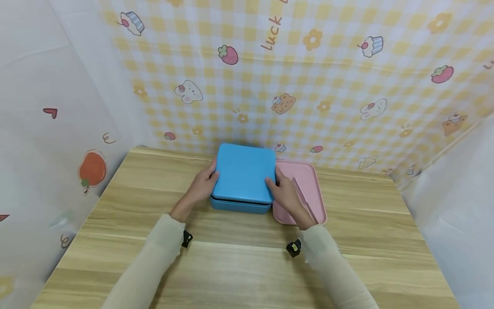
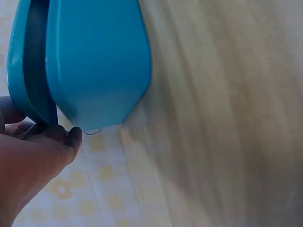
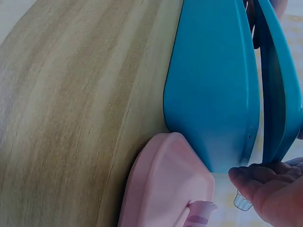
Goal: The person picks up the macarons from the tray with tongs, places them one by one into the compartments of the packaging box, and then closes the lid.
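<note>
A blue box (image 1: pixel 241 207) stands at the back of the table, its blue lid (image 1: pixel 245 174) sitting slightly apart from the body, with a dark gap along the front. My left hand (image 1: pixel 202 183) grips the lid's left edge, thumb on top and fingers below, as the left wrist view shows by the lid (image 2: pixel 18 71). On the other side my right hand (image 1: pixel 286 193) grips the lid's right edge in the same way. In the right wrist view the gap between the lid (image 3: pixel 284 90) and the box (image 3: pixel 208 80) is plain. The box's inside is hidden.
Right of the box lies a pink tray (image 1: pixel 318 195), close against it and partly under my right forearm. A thin purple-pink stick-like item (image 1: pixel 300 191) lies on the tray. A yellow checked cloth (image 1: pixel 247 86) hangs right behind, and white cloth (image 1: pixel 69 128) hangs at the left.
</note>
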Available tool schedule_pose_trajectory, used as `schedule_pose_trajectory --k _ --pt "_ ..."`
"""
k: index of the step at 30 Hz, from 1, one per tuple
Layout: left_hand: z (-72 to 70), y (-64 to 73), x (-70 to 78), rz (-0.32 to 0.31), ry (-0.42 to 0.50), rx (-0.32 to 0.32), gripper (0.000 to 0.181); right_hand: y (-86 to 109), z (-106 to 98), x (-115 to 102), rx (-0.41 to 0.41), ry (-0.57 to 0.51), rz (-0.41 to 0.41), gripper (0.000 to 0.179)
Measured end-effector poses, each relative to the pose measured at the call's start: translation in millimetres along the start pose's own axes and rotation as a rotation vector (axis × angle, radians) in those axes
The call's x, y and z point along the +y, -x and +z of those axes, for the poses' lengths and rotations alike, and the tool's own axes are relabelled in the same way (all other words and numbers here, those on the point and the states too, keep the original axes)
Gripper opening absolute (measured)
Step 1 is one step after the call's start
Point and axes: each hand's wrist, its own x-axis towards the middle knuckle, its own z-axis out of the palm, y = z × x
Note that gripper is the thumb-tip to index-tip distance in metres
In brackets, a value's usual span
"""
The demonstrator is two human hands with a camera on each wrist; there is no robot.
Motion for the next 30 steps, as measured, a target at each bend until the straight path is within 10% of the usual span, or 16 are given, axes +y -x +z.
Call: schedule_pose_trajectory --k 30 --pt "4.0 5.2 -20.6 -0.044 -0.018 -0.017 0.053 1.8 17 2 0.0 0.119 0.079 0.069"
